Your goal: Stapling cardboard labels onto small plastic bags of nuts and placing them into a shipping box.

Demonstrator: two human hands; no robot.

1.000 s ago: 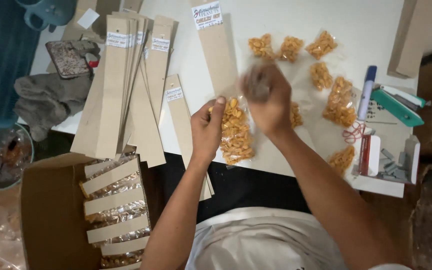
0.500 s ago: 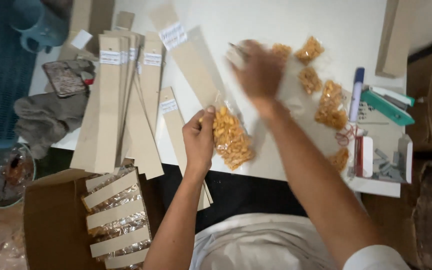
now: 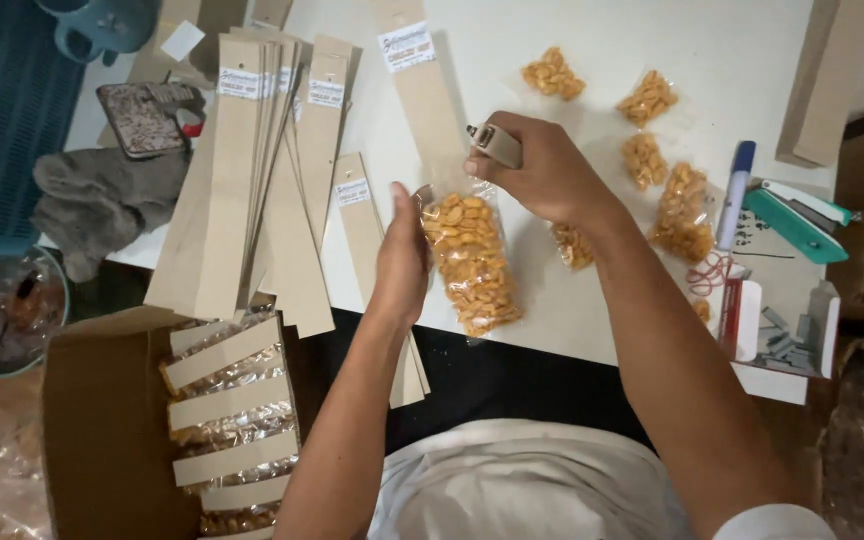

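Clear snack bag (image 3: 470, 262) pinched at its left edge by left hand (image 3: 401, 258), right hand (image 3: 542, 165) gripping stapler (image 3: 493, 144) at bag's far end, card strips (image 3: 252, 170) left.

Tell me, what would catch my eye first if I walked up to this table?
Probably the clear bag of orange snacks at the table's front edge, steadied by the left hand while the right hand presses a small stapler to its top. Next, the fan of long brown card strips on the left, and smaller orange packets scattered at the upper right.
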